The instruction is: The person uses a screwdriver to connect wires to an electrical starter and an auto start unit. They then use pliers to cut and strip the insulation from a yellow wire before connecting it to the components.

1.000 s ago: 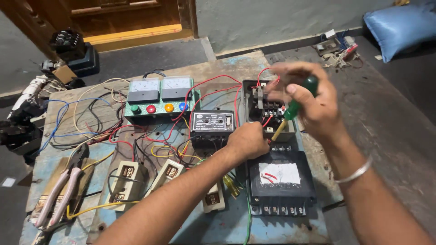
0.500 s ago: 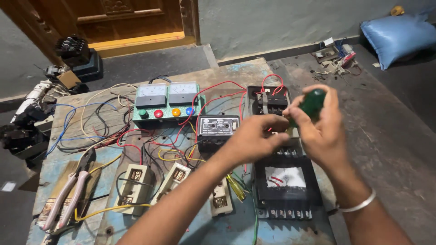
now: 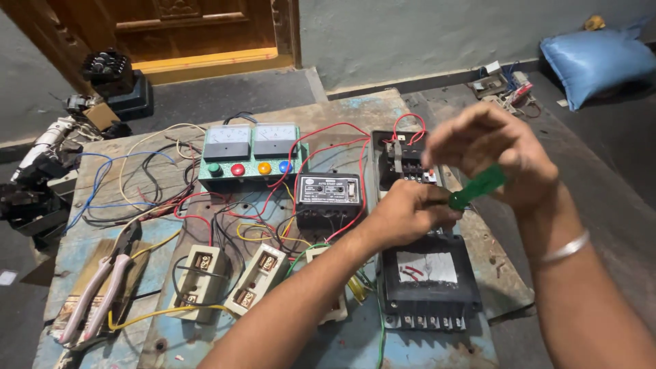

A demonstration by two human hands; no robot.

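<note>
My right hand [image 3: 495, 152] holds a green-handled screwdriver [image 3: 478, 186] above a black terminal block [image 3: 403, 158] with red wires. My left hand [image 3: 410, 213] is curled just below it, fingers closed at the screwdriver's lower end, over a black box [image 3: 428, 277] with a white label. What the left fingers pinch is hidden. A bangle sits on my right wrist.
A worn blue board [image 3: 355, 109] carries a green meter panel [image 3: 249, 158] with coloured buttons, a small black unit [image 3: 329, 195], cream fuse holders [image 3: 198, 280], tangled wires and pink-handled pliers [image 3: 102, 283]. Black parts lie at left, a blue sack [image 3: 594, 58] at the far right.
My right hand has risen and tilted the screwdriver away from the terminal block. My left hand moved right and up to meet the tool's lower end.
</note>
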